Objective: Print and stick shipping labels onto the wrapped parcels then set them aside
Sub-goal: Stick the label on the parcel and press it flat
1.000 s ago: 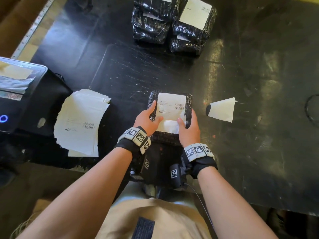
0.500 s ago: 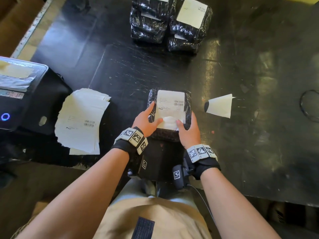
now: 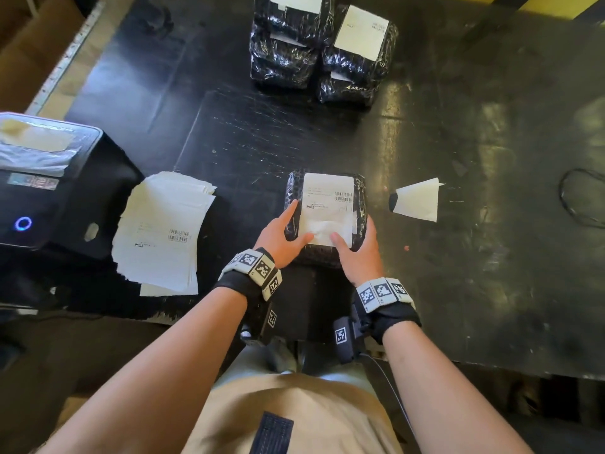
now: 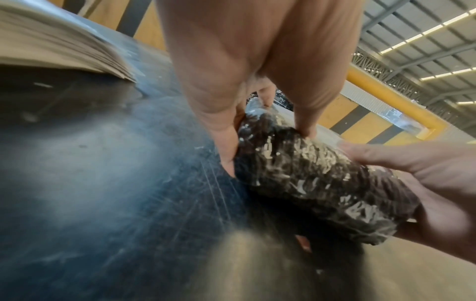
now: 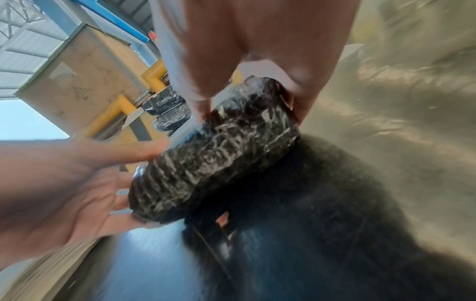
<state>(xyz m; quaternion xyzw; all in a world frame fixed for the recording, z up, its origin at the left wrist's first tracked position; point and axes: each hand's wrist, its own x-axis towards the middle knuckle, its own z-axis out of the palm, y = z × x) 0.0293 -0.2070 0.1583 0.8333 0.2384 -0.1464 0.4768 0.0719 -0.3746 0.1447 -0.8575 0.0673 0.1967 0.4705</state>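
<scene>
A parcel point(image 3: 327, 178) wrapped in black bubble wrap lies on the black table point(image 3: 491, 273) just in front of me, with a white shipping label point(image 3: 327, 204) on its top face. My left hand point(image 3: 281, 234) holds its left near side, thumb on the label's wrinkled near part and index finger along the left edge. My right hand point(image 3: 358, 247) grips the right near corner, thumb also on the label. The left wrist view shows the parcel point(image 4: 309, 183) pinched between my thumb and fingers point(image 4: 226, 146). In the right wrist view the parcel point(image 5: 213, 158) sits between both hands.
A black label printer point(image 3: 32, 178) stands at the left, with a fanned stack of white sheets point(image 3: 163, 231) beside it. Several labelled black parcels point(image 3: 320, 47) are stacked at the far edge. A loose white backing sheet point(image 3: 415, 199) lies right of the parcel, a cable loop point(image 3: 582, 198) further right.
Both thumbs have moved slightly toward each other over the label's near part. The parcel stays in about the same place.
</scene>
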